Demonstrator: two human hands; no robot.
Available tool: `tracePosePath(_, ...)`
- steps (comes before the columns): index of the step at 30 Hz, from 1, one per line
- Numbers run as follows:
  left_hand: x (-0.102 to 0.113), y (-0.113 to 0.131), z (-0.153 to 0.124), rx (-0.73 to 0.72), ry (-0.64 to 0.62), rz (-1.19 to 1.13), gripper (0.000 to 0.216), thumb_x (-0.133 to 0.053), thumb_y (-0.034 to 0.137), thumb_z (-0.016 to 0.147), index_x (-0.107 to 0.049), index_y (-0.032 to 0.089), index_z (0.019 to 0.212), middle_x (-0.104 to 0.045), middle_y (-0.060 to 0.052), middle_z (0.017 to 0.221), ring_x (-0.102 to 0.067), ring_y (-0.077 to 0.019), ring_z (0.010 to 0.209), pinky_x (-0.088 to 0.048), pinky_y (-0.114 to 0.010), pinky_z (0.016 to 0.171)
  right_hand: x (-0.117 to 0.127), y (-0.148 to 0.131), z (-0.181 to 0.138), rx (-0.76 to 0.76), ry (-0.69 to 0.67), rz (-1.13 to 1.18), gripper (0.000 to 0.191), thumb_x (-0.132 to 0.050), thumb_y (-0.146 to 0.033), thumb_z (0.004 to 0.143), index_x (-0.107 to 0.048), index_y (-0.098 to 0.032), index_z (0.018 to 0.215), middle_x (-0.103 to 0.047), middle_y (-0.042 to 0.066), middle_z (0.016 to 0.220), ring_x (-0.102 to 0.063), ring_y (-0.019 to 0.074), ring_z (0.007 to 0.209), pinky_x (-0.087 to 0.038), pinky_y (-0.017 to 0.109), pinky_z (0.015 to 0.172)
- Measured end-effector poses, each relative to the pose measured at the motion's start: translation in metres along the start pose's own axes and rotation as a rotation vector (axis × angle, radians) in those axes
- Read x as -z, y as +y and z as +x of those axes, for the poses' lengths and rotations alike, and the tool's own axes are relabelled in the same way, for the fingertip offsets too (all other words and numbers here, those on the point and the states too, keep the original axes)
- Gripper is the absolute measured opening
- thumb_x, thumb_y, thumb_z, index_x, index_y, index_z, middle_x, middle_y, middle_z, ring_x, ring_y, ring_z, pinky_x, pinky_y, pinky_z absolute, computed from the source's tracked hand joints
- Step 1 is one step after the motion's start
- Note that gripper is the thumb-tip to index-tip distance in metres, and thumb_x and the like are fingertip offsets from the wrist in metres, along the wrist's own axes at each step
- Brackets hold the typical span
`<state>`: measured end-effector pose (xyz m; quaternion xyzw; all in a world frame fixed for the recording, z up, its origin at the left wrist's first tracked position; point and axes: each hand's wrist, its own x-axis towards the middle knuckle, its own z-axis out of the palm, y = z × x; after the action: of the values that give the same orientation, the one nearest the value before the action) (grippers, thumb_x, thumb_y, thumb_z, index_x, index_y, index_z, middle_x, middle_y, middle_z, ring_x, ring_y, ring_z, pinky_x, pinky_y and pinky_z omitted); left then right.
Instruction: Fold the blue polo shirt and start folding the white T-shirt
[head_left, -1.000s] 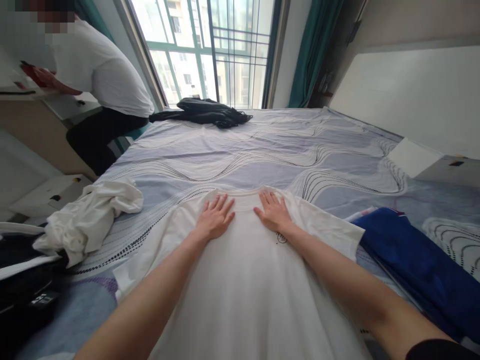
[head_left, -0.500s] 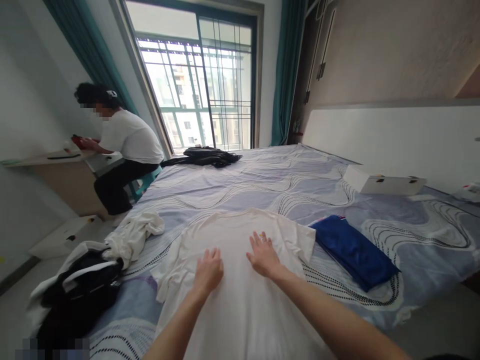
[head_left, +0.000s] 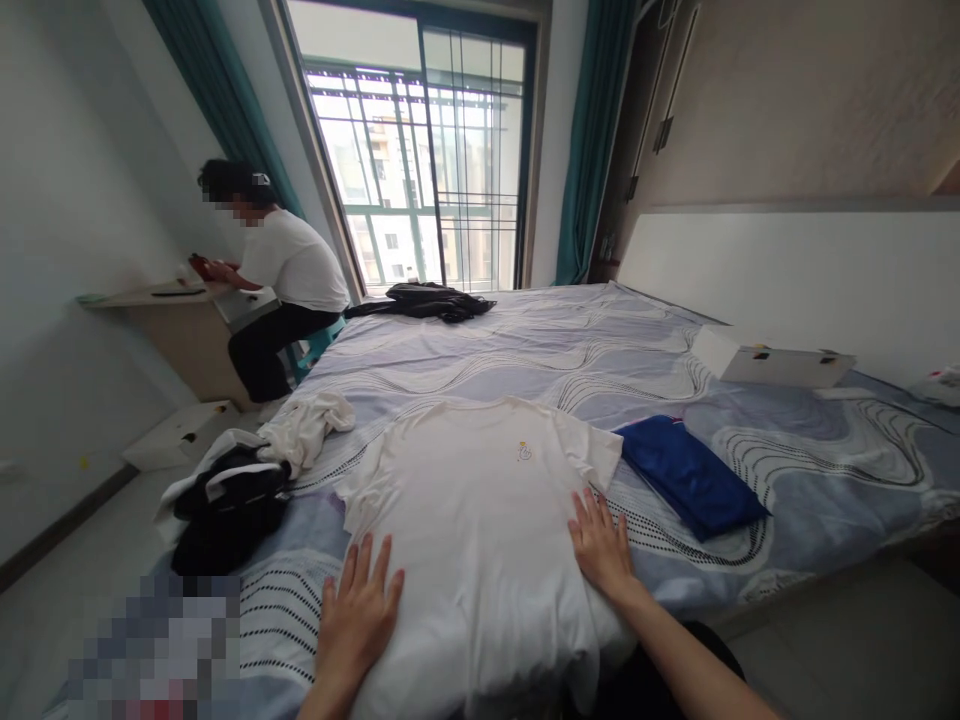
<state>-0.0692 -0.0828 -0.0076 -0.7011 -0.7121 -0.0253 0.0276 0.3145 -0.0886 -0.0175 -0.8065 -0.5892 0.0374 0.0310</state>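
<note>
A white T-shirt [head_left: 480, 520] lies spread flat, front up, on the bed [head_left: 570, 360], with a small emblem on its chest. My left hand [head_left: 358, 620] rests flat with fingers spread at the shirt's lower left edge. On the lower right edge my right hand [head_left: 600, 545] presses flat, fingers also spread. Neither hand holds anything.
A folded blue garment [head_left: 686, 475] lies right of the shirt. A crumpled white garment [head_left: 307, 430] and black clothes [head_left: 225, 500] sit at the bed's left edge, dark clothes [head_left: 431, 300] at its far end, a white box [head_left: 772, 362] by the headboard. A person [head_left: 281, 285] sits at a desk by the window.
Both hands slid from the shirt's collar down its body and apart to the lower side edges. The view pulled back and up from the bed.
</note>
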Motion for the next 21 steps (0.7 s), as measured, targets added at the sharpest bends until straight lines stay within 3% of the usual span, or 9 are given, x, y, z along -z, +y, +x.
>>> tracePosePath(3, 0.003, 0.006, -0.009, 0.058, 0.030, 0.010, 0.061, -0.028, 0.041, 0.101, -0.038, 0.022, 0.158, -0.030, -0.011, 0.168, -0.026, -0.0332, 0.153, -0.025, -0.063, 0.118, -0.003, -0.002, -0.007, -0.115, 0.061, 0.021, 0.060, -0.033, -0.033, 0.104, -0.031, -0.015, 0.162, -0.023, 0.013, 0.169, -0.025, 0.0325, 0.153, -0.022, 0.058, 0.121)
tracePosePath(5, 0.006, 0.010, -0.020, 0.117, 0.126, 0.027, 0.067, -0.027, 0.042, 0.100, -0.042, 0.007, 0.154, -0.039, -0.022, 0.160, -0.037, -0.0362, 0.146, -0.032, -0.057, 0.116, -0.004, 0.002, -0.015, -0.209, 0.172, 0.061, 0.065, -0.041, -0.037, 0.101, -0.037, -0.002, 0.156, -0.035, 0.025, 0.161, -0.039, 0.0343, 0.145, -0.032, 0.049, 0.116)
tracePosePath(6, 0.008, 0.010, -0.026, 0.163, 0.184, 0.038, 0.071, -0.028, 0.045, 0.099, -0.045, -0.001, 0.150, -0.046, -0.028, 0.153, -0.044, -0.0382, 0.140, -0.036, -0.053, 0.112, -0.005, 0.008, -0.021, -0.260, 0.221, 0.084, 0.066, -0.046, -0.040, 0.099, -0.044, 0.002, 0.150, -0.045, 0.029, 0.152, -0.046, 0.0354, 0.138, -0.038, 0.046, 0.111)
tracePosePath(8, 0.013, 0.004, -0.040, 0.275, 0.246, 0.036, 0.079, -0.027, 0.053, 0.096, -0.052, -0.010, 0.137, -0.059, -0.034, 0.131, -0.056, -0.0408, 0.122, -0.045, -0.049, 0.100, -0.006, 0.023, -0.031, -0.300, 0.244, 0.163, 0.053, -0.051, -0.044, 0.095, -0.064, -0.004, 0.127, -0.063, 0.026, 0.128, -0.059, 0.0352, 0.120, -0.045, 0.042, 0.099)
tracePosePath(11, 0.022, -0.012, -0.054, 0.378, 0.059, -0.121, 0.072, -0.023, 0.055, 0.094, -0.067, 0.001, 0.115, -0.070, -0.026, 0.101, -0.066, -0.0385, 0.095, -0.050, -0.046, 0.085, -0.005, 0.045, -0.041, -0.166, 0.167, 0.414, 0.036, -0.044, -0.044, 0.096, -0.069, -0.019, 0.093, -0.072, 0.012, 0.097, -0.067, 0.0275, 0.094, -0.047, 0.034, 0.084)
tracePosePath(13, 0.029, -0.026, -0.056, 0.398, -0.095, -0.286, 0.064, -0.021, 0.054, 0.093, -0.069, 0.012, 0.101, -0.073, -0.020, 0.091, -0.068, -0.0358, 0.087, -0.051, -0.044, 0.080, -0.001, 0.054, -0.040, -0.115, 0.160, 0.579, 0.038, -0.037, -0.045, 0.098, -0.066, -0.021, 0.093, -0.072, 0.007, 0.087, -0.068, 0.0242, 0.083, -0.047, 0.031, 0.076)
tracePosePath(15, 0.034, -0.042, -0.054, 0.410, -0.121, -0.406, 0.059, -0.021, 0.056, 0.093, -0.067, 0.018, 0.094, -0.075, -0.017, 0.092, -0.069, -0.0352, 0.089, -0.052, -0.043, 0.080, 0.007, 0.063, -0.034, -0.182, 0.182, 0.636, 0.040, -0.033, -0.045, 0.099, -0.064, -0.021, 0.100, -0.073, 0.007, 0.084, -0.069, 0.0246, 0.080, -0.046, 0.031, 0.072)
tracePosePath(18, 0.036, -0.069, -0.053, 0.405, -0.118, -0.466, 0.050, -0.029, 0.056, 0.091, -0.065, 0.022, 0.086, -0.076, -0.015, 0.096, -0.070, -0.0350, 0.096, -0.053, -0.043, 0.083, 0.019, 0.082, -0.021, -0.262, 0.105, 0.526, 0.035, -0.036, -0.039, 0.098, -0.065, -0.018, 0.103, -0.074, 0.010, 0.087, -0.070, 0.0263, 0.084, -0.047, 0.032, 0.074)
tracePosePath(21, 0.033, -0.081, -0.060, 0.428, -0.212, -0.379, 0.045, -0.034, 0.054, 0.090, -0.065, 0.023, 0.079, -0.074, -0.013, 0.086, -0.070, -0.0345, 0.086, -0.055, -0.045, 0.081, 0.025, 0.091, -0.019, -0.269, -0.017, 0.311, 0.031, -0.043, -0.033, 0.096, -0.068, -0.018, 0.106, -0.075, 0.013, 0.096, -0.070, 0.0289, 0.091, -0.048, 0.035, 0.079)
